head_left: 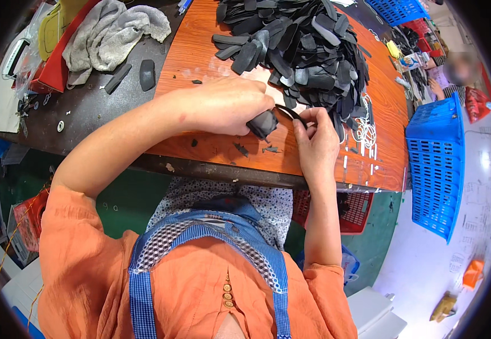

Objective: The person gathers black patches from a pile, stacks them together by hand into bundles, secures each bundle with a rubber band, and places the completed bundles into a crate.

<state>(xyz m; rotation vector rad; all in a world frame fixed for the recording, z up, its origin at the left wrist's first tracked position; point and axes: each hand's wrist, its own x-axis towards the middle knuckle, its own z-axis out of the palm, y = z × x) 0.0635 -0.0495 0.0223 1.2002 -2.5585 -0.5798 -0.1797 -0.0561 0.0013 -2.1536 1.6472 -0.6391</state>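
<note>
My left hand (228, 104) reaches across the orange wood-grain board and is closed round a dark grey, flat piece (264, 125), whose lower end shows below the fingers. My right hand (320, 141) pinches a thin, curved black strip (290, 114) between thumb and fingers. The strip's other end runs close to the piece in my left hand; whether the two are joined I cannot tell. Just beyond both hands lies a big heap of black, rounded flat pieces (307, 51). Small black scraps (241, 149) are scattered on the board below my left hand.
White cords (364, 127) lie right of the heap. A grey cloth (112, 37), a red bin (50, 73) and two loose black pieces (147, 75) occupy the left. A blue crate (436, 164) stands past the board's right edge. Another person's hand (436, 87) shows farther back.
</note>
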